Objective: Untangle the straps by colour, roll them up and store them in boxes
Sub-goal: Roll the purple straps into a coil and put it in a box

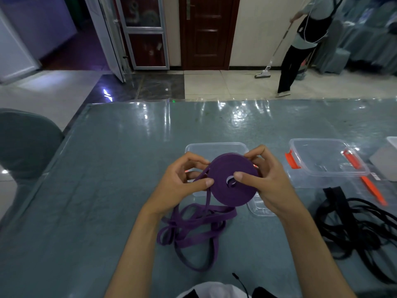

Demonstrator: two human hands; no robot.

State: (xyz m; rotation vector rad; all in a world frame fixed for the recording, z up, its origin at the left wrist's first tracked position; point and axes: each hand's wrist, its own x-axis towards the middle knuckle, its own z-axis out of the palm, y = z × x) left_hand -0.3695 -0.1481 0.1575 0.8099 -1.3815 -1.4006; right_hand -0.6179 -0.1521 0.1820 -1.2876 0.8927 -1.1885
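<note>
Grey-green covering, glossy under a clear plastic sheet, spreads over the table (90, 190) that fills most of the view. Beyond its far edge, toward one o'clock, a person (305, 39) pushes a mop (263, 73) across pale floor tiles.

On the table at four o'clock from the hands lies a loose tangle of black straps (352, 229). At two o'clock sits a clear box with orange latches (326, 162); one latch (292, 160) shows on its left end. Directly behind the hands, at twelve o'clock, stands another clear box (214, 147), partly hidden by the roll. A clear lid (257, 208) lies flat just under the right wrist.

At six o'clock from the hands, loose loops of purple strap (193, 229) lie heaped on the table, with one length rising to the roll.

Held up at the centre is a flat purple roll (233, 181) of wound strap, its face tilted toward the camera. The right hand (270, 183) grasps the roll, thumb pressed near its centre and fingers curled round the far rim. The left hand (182, 179) pinches the strap where it feeds onto the roll's left edge.
</note>
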